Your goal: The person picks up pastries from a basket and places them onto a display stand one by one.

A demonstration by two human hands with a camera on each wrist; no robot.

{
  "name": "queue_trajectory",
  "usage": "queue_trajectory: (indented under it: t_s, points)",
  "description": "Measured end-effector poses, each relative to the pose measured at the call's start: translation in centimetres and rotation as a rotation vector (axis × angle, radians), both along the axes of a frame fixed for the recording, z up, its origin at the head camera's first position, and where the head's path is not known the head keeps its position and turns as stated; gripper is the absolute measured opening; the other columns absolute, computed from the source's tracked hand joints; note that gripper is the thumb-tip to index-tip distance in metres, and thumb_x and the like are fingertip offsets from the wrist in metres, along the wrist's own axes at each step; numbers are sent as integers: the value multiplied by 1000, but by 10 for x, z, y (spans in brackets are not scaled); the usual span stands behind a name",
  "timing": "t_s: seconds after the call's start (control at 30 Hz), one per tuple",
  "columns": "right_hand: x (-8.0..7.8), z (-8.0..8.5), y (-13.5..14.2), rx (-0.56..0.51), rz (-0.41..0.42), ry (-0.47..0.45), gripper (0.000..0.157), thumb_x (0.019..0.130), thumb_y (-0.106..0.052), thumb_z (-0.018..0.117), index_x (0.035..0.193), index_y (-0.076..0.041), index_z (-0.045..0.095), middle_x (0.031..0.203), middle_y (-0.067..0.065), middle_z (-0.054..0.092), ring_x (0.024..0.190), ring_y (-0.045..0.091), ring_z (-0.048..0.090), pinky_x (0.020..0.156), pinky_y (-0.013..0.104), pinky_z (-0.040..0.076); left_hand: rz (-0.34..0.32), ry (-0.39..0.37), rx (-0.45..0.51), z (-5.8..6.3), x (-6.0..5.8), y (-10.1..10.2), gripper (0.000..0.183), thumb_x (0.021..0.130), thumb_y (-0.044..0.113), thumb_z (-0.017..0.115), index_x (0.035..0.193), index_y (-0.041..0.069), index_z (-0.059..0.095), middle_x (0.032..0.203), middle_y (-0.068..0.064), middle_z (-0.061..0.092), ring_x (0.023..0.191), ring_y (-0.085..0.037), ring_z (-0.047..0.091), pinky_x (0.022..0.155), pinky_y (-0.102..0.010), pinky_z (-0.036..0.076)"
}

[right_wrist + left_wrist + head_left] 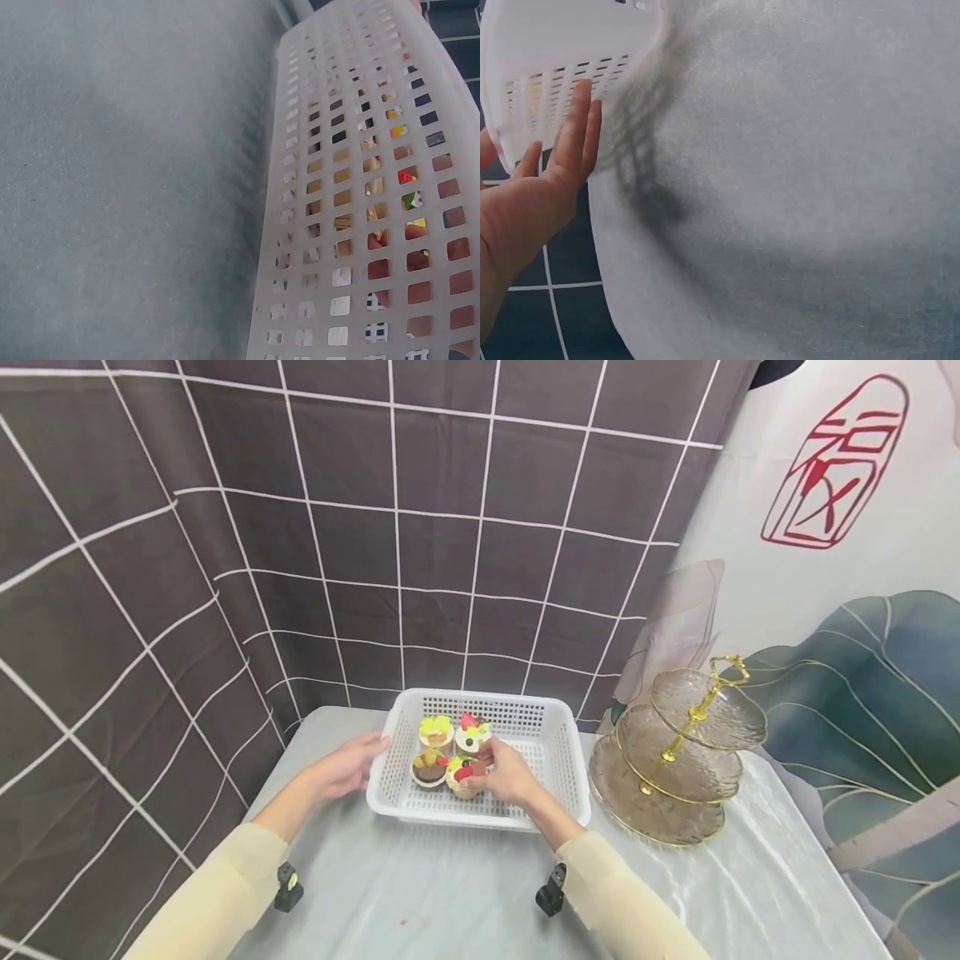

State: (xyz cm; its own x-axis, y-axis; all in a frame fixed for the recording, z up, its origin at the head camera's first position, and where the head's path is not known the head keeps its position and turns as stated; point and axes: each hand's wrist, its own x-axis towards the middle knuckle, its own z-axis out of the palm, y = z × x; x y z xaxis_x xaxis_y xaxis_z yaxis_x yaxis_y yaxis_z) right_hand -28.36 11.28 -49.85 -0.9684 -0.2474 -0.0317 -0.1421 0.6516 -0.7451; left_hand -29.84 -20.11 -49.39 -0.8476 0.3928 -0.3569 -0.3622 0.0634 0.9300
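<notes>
In the head view, a white plastic basket (480, 817) with perforated walls holds several cupcakes. My right hand (513, 775) reaches in from the right and grips the front right cupcake (459, 779), which has a red and yellow fruit topping, between thumb and fingers. Beside it sit a chocolate-brown cupcake (430, 770), a yellow-topped one (437, 732) and a white-topped one with a strawberry (471, 739). My left hand (348, 766) rests its straight fingers against the basket's left side; the left wrist view shows these fingers (574, 139) extended along the wall. The basket wall partly hides my right hand in the right wrist view.
A three-tiered glass stand (667, 768) with gold rims and a gold handle stands right of the basket. Pale cloth (420, 893) covers the table. A dark gridded curtain (442, 552) hangs behind and to the left, and a printed cloth (847, 610) at the right.
</notes>
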Motion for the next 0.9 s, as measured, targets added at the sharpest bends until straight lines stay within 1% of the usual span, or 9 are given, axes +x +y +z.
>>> queue_trajectory:
  t_s: [0.1,0.2,0.27,0.4,0.53,0.63,0.8,0.9]
  points:
    - [-1,0,0,32,-1,-21,60,78,-21,95,125,-2,63,109,8,70,102,25,66,95,45,58,10,-6,3,-1,-2,0,67,116,35,40,170,6,12,164,-30,34,146,-51,44,107,-64,52]
    - [0,0,-1,66,16,-39,65,77,-24,96,128,-2,62,110,8,69,102,25,65,94,45,57,11,-11,4,-3,-3,0,67,116,35,40,170,7,12,164,-29,35,145,-51,44,106,-63,53]
    - [0,-1,-1,91,36,-42,69,76,-27,97,129,-2,61,110,9,68,103,26,65,94,45,57,16,-16,6,-3,-3,0,66,116,35,41,170,8,14,164,-29,36,145,-51,45,106,-63,54]
    - [0,-3,-2,128,71,-30,74,75,-29,98,131,0,59,110,11,69,104,28,66,95,47,58,1,-11,10,-4,-3,-1,64,116,35,39,169,8,15,164,-29,35,144,-51,45,106,-64,53]
    - [-1,-5,-4,125,88,-33,76,76,-27,98,134,0,57,111,11,69,106,30,67,97,48,58,-22,9,19,-5,-3,-2,64,117,35,37,169,6,14,165,-30,33,143,-51,46,107,-64,52]
    - [-1,-7,-4,123,94,-36,76,76,-27,98,134,0,57,111,11,69,107,30,67,97,47,58,-23,13,23,-5,-3,-3,64,117,35,37,169,6,14,165,-30,33,143,-51,48,107,-64,52]
    - [-2,-6,-5,134,99,-35,76,77,-29,97,135,0,58,108,9,69,103,26,66,93,45,58,-16,10,21,-5,-2,-4,64,117,35,38,169,7,16,165,-30,33,142,-50,48,107,-63,53]
    - [-1,-5,-3,124,105,-43,74,77,-28,96,134,-1,58,108,9,68,100,25,65,91,44,58,-27,14,15,-5,-2,-4,65,117,36,38,169,5,15,165,-30,33,142,-51,49,106,-64,53]
